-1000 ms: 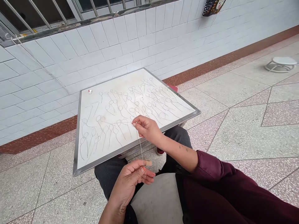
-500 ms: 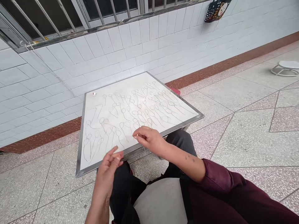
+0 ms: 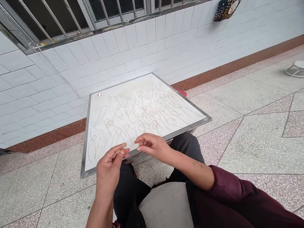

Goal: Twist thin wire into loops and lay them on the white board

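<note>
A square white table [image 3: 123, 83] with a metal rim holds several thin dark wire or thread pieces, most with a loop at one end, such as the looped piece [image 3: 126, 127]. My left hand [image 3: 110, 164] is over the near edge, thumb and fingers pinched together on something too thin to make out. My right hand [image 3: 154, 146] is just to the right, above the same edge, its thumb and index fingertips a little apart with nothing clearly visible between them. The fingertips of both hands point toward each other.
A small red and white object [image 3: 99, 95] lies at the table's far left corner. Behind stands a white tiled wall [image 3: 114, 68] with a barred window [image 3: 71, 19]. A dark patterned basket [image 3: 225, 10] hangs on it. A white stool [image 3: 296, 68] stands far right.
My left hand has moved up and closer to my right hand, its fingers now pinched. The right thumb and index finger have parted slightly. The whole view has shifted a little.
</note>
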`<state>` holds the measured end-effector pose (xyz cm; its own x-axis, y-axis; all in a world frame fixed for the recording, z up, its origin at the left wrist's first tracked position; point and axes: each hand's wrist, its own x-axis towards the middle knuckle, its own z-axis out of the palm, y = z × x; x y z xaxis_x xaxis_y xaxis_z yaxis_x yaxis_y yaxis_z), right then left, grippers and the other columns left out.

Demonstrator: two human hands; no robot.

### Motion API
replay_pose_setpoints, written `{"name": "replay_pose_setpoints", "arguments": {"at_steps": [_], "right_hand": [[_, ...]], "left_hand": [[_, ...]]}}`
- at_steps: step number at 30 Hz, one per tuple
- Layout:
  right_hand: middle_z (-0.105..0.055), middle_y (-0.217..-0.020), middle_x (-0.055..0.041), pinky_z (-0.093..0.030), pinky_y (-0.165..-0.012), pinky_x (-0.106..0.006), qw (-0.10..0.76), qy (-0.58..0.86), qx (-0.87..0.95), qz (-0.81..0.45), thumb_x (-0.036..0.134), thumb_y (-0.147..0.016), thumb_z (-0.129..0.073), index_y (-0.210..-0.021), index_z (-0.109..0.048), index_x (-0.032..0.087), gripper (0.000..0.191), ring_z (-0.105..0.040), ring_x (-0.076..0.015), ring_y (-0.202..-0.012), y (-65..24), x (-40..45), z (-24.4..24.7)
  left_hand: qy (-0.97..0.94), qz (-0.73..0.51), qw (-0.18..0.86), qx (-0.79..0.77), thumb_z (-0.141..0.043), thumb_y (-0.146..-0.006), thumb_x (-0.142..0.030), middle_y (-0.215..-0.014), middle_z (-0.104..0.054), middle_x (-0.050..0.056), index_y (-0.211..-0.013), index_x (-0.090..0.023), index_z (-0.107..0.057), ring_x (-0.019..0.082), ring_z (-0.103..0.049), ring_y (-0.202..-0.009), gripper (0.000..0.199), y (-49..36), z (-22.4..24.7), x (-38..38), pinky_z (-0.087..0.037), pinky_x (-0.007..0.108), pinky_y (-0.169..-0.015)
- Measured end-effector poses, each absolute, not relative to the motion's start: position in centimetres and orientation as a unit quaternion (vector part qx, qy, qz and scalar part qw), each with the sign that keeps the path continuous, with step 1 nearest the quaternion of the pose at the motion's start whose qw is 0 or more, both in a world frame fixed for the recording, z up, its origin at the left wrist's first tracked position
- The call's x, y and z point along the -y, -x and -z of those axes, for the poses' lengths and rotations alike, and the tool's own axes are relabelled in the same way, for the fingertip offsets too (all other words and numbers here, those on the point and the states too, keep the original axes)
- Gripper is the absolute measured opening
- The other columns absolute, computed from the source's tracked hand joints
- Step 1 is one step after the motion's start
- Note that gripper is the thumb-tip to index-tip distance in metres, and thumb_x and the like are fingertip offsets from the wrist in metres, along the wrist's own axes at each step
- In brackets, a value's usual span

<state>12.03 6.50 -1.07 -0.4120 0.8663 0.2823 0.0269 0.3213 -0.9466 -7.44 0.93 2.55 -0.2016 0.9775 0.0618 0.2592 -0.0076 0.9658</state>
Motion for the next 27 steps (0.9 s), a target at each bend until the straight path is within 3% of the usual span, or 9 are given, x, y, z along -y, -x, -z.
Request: {"name": "replay_pose_setpoints", "arguments": {"at_steps": [5,11,17,27], "right_hand": [[-0.062,-0.083,0.0010,-0.045,-0.067,-0.025,0.424,0.336,0.681,-0.493,0.029,-0.087,-0.067,-0.093,-0.068,0.023,0.008,-0.057,-0.0120,-0.072,-12.0,-5.9,0.5],[-0.060,-0.080,0.0012,-0.044,-0.066,-0.025,0.434,0.331,0.684,-0.484,0.027,-0.088,-0.064,-0.088,-0.067,0.022,0.006,-0.054,-0.0118,-0.071,-12.0,-5.6,-0.2],[-0.055,-0.072,0.0040,-0.042,-0.059,-0.023,0.446,0.336,0.643,-0.525,0.029,-0.088,-0.064,-0.088,-0.065,0.021,0.007,-0.049,-0.0096,-0.062,-11.9,-5.7,0.3],[-0.056,-0.066,0.0052,-0.045,-0.055,-0.023,0.447,0.340,0.559,-0.610,0.031,-0.085,-0.066,-0.084,-0.063,0.020,0.012,-0.053,-0.0091,-0.056,-11.7,-5.7,0.6]], "left_hand": [[-0.636,-0.420,0.227,-0.606,-0.068,-0.084,-0.041,-0.100,-0.078,0.007,-0.100,-0.030,-0.079,0.030,-0.068,-0.098,0.022,7.5,-3.3,-0.7,-0.055,0.041,-0.078],[-0.744,-0.388,0.040,-0.543,-0.060,-0.090,-0.026,-0.096,-0.079,0.004,-0.113,-0.034,-0.075,0.030,-0.067,-0.093,0.029,6.0,-3.7,-1.1,-0.042,0.048,-0.092],[-0.722,-0.425,0.044,-0.544,-0.061,-0.091,-0.024,-0.101,-0.079,0.002,-0.126,-0.034,-0.068,0.025,-0.070,-0.087,0.037,4.7,-3.4,-0.8,-0.048,0.038,-0.082],[-0.755,-0.396,0.016,-0.523,-0.060,-0.091,-0.020,-0.094,-0.079,0.001,-0.132,-0.035,-0.063,0.022,-0.069,-0.080,0.043,4.8,-3.7,-1.3,-0.049,0.035,-0.076]]}}
